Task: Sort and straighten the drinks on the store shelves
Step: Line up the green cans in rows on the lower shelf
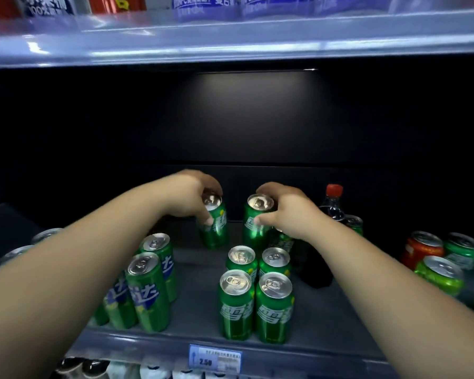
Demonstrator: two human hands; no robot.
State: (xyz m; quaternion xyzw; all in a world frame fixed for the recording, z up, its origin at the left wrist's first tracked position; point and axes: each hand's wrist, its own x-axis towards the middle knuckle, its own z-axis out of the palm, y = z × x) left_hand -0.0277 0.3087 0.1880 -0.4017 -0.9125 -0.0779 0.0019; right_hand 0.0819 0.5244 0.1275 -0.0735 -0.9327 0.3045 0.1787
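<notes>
Left grip (192, 198), its forearm passing over a leaning cluster of tall green cans (148, 285), is clamped from above on the rim of a green can (215, 231). That can's long axis is nearly vertical, its silver top tipped slightly left. Right grip (288, 212) is clamped likewise on a second green can (253, 228), which is upright with its tab end up. Both are held toward the back of the grey shelf (197, 272). In front stand four glossy cylindrical cans (255, 299) in a square; further right are a red-capped dark bottle (332, 206) and an orange can (422, 250).
</notes>
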